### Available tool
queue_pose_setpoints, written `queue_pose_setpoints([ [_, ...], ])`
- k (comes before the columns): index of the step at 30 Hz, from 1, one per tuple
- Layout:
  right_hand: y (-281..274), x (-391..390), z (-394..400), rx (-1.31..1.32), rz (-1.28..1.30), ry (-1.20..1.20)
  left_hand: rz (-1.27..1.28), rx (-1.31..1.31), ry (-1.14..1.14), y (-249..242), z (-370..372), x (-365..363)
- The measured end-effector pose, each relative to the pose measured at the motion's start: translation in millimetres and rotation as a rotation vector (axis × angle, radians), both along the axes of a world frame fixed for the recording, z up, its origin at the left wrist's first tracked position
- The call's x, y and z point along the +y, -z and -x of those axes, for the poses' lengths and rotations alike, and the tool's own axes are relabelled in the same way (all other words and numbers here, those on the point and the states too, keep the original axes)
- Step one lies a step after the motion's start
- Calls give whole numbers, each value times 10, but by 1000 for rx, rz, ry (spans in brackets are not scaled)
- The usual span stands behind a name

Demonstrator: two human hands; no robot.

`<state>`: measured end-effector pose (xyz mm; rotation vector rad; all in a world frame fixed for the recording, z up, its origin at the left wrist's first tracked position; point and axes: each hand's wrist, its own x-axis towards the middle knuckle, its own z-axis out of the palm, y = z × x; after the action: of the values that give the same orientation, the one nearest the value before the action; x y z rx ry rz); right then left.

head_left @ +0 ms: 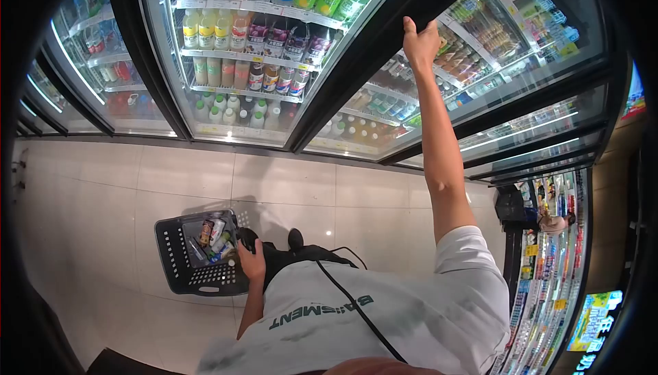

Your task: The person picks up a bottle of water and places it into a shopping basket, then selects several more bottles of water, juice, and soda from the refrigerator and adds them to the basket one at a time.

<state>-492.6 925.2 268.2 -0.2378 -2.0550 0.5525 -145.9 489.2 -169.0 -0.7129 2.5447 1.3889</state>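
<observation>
My right hand (421, 43) reaches up and forward with the arm stretched out. Its fingers close around the black-framed edge of a glass fridge door (473, 67), which shows shelves of drinks in its glass. Left of that edge, rows of bottled drinks (257, 29) stand on the fridge shelves. Low at my side, my left hand (253, 261) is closed at the near side of a dark grey shopping basket (179, 265); the exact part gripped is partly hidden. Inside the basket lie several packaged items (214, 238), including cans and bottles.
More glass fridge doors (86, 53) run along the wall on the left. Pale floor tiles (288, 176) lie between me and the fridges. At the right, a person (555, 223) is beside open shelves of goods (548, 286). A lit sign (595, 320) stands at lower right.
</observation>
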Motion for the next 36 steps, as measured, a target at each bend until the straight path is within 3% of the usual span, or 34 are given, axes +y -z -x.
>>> queue_pose_setpoints([
  [1, 35, 68, 26, 15, -23, 17, 173, 88, 71, -475, -51, 92],
  [2, 15, 71, 27, 4, -33, 42, 222, -125, 141, -386, -134, 22],
  [5, 22, 128, 3, -65, -9, 69, 413, -109, 137, 143, -337, -205],
  [17, 28, 98, -27, -158, -3, 154, 475, 95, 78, -72, 41, -1142],
  [21, 48, 149, 18, -134, 24, 108, 456, 25, -70, -59, 386, -1452],
  [24, 65, 191, 62, -125, -9, 98, 304, 4, -198, 86, 781, -1761],
  [28, 55, 135, 33, -116, -28, 119, 491, 228, -347, 285, 1417, -2163],
  [32, -13, 13, 15, -128, -41, 167, 404, 271, -584, 624, 2108, -3014],
  [33, 30, 80, 56, -100, -75, 188, 314, 199, -664, 299, 2218, -3053],
  [36, 6, 82, 88, -91, -113, 198, 172, 171, -810, 525, 2717, -3755],
])
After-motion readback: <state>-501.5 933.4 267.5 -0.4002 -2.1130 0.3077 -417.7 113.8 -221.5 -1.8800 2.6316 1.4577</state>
